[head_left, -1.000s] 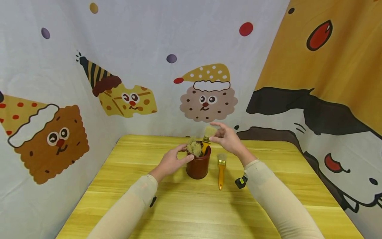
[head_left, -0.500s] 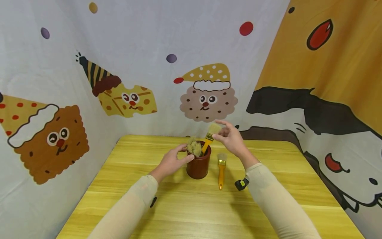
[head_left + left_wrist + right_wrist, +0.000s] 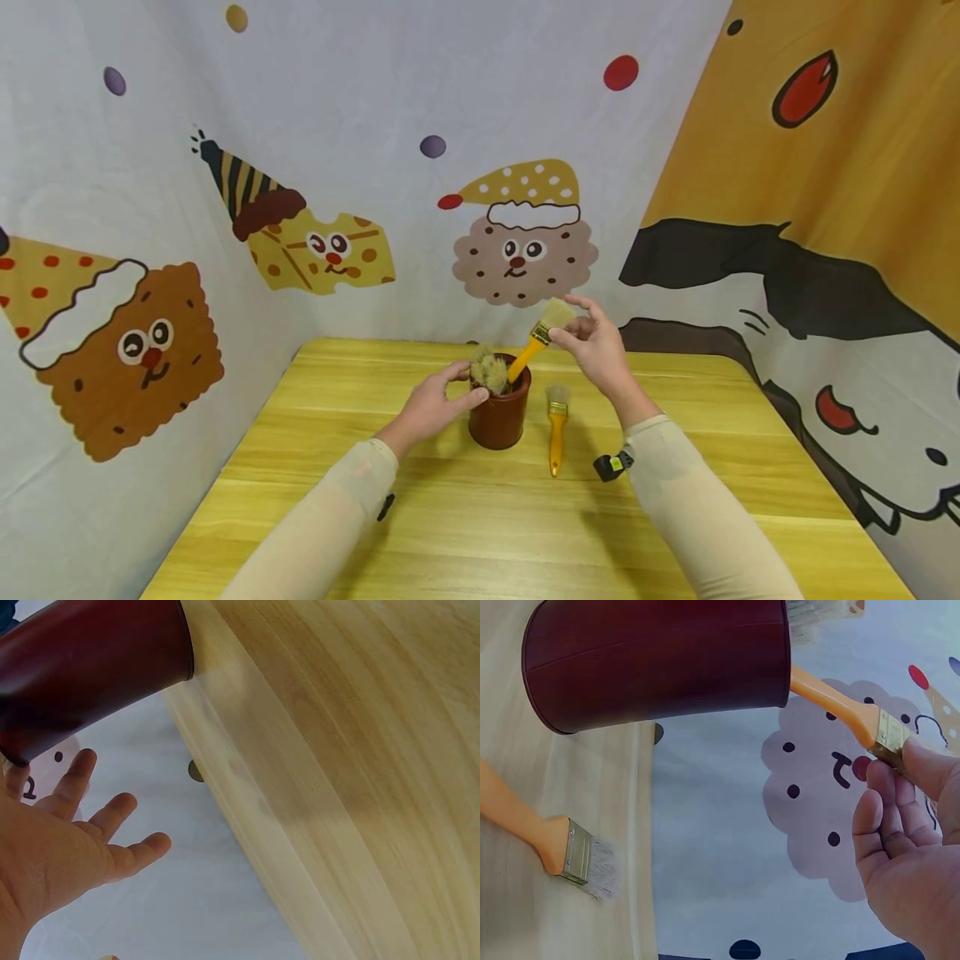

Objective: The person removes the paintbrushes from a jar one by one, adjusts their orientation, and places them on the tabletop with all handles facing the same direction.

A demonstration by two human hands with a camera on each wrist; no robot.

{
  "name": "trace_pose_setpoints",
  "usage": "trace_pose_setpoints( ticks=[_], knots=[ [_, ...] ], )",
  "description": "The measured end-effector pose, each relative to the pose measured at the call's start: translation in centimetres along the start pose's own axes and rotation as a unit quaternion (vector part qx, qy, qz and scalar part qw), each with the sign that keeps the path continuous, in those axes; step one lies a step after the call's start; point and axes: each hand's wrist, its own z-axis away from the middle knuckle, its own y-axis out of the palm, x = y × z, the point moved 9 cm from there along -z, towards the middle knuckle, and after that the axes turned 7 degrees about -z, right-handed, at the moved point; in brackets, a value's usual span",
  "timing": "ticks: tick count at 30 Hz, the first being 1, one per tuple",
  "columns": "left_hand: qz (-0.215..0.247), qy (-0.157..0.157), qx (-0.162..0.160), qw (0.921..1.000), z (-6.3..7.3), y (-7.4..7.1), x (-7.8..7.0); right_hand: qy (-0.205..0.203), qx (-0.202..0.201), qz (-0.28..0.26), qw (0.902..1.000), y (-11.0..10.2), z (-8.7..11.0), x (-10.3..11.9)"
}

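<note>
A dark red round cup [image 3: 498, 423] stands upright on the table, with several pale bristle heads [image 3: 489, 372] poking out of its mouth. My left hand [image 3: 435, 406] is at the cup's left side, thumb and index finger by the rim. In the left wrist view its other fingers [image 3: 135, 855] spread straight, off the cup. Between thumb and fingers, my right hand [image 3: 603, 354] pinches a paintbrush [image 3: 847, 709] by its metal band. That brush leans right, bristles up, with its orange handle's end inside the cup mouth. Another paintbrush [image 3: 556, 433] lies on the table right of the cup, bristles away from me.
The wooden table [image 3: 315, 483] ends at a back edge just behind the cup. Printed cloth [image 3: 360, 100] with cartoon figures hangs behind and at both sides. A small black wrist device [image 3: 612, 466] hangs under the right cuff.
My right hand has moved right and slightly up with the pinched paintbrush, which now tilts further right and shows more handle. The left hand, cup and lying brush have stayed put.
</note>
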Motion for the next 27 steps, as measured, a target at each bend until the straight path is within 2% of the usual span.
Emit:
trace_pose_setpoints(
  ticks=[8,18,23,27],
  knots=[
    [-0.013,0.007,-0.007,0.9999,0.0,-0.2,-0.3,0.018,-0.047,-0.067,0.9965,-2.1,-0.1,0.1],
    [-0.003,0.004,-0.004,1.0000,0.2,-0.2,-0.4,0.026,-0.073,-0.130,0.9884,-5.2,0.0,-0.1],
    [-0.004,0.002,-0.004,1.0000,0.2,-0.2,-0.3,0.038,-0.081,-0.136,0.9866,-6.7,0.5,-0.7],
    [-0.012,0.002,-0.006,0.9999,0.3,-0.2,-0.3,0.044,-0.083,-0.120,0.9882,-7.6,0.9,-1.4]
  ],
)
